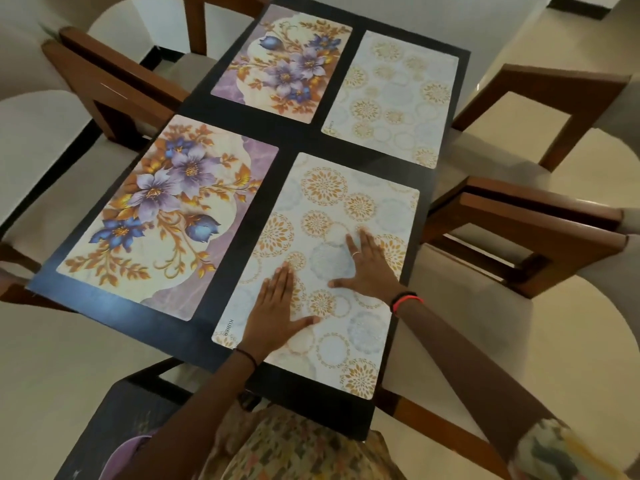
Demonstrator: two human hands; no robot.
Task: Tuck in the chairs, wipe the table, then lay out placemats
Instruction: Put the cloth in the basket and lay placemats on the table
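Several placemats lie on the dark table (263, 140). Nearest me on the right is a pale mat with gold circles (332, 202). My left hand (273, 313) and my right hand (367, 268) both rest flat on it, fingers straight and spread. To its left lies a mat with purple flowers (166, 209). At the far end sit a second flower mat (284, 64) and a second gold-circle mat (391, 95).
Wooden chairs with pale seats stand along both long sides: two on the left (104, 81) and two on the right (540, 220), pushed close to the table. A dark chair (114, 420) stands at the near end beside me. Pale floor tiles surround everything.
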